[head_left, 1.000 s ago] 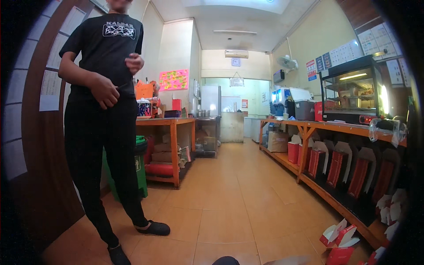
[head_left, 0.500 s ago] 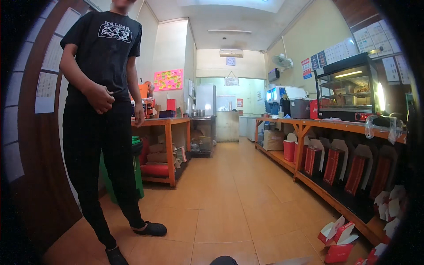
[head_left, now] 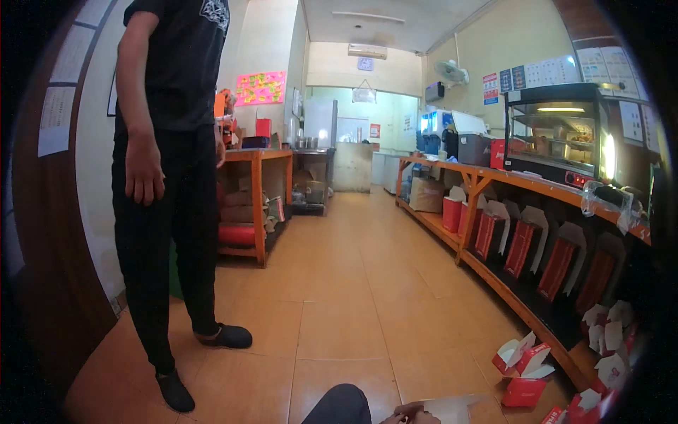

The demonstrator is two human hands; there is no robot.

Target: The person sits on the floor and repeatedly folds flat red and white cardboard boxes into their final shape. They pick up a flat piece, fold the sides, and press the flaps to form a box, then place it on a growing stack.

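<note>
At the lower edge, just right of my dark-clad knee (head_left: 337,405), part of my right hand (head_left: 409,413) shows. Its fingers are bent against the near-left side of a pale flat sheet (head_left: 450,407), most of which the picture's edge cuts off. Whether the sheet is card or paper I cannot make out. My left hand is not recognisable in the picture. On the floor to the right of the sheet lie open red and white cardboard food boxes (head_left: 524,392).
A person in black (head_left: 166,177) stands at the left, arms hanging. Along the right runs an orange wooden shelf (head_left: 522,311) with several red boxes, topped by a glass display warmer (head_left: 554,134). Another wooden table (head_left: 258,205) stands behind the person. Tiled floor (head_left: 339,283) stretches between.
My view has tipped down and shifted. My knee shows more, and fingers have appeared by the pale sheet. The other person has stepped closer and lowered the raised hand.
</note>
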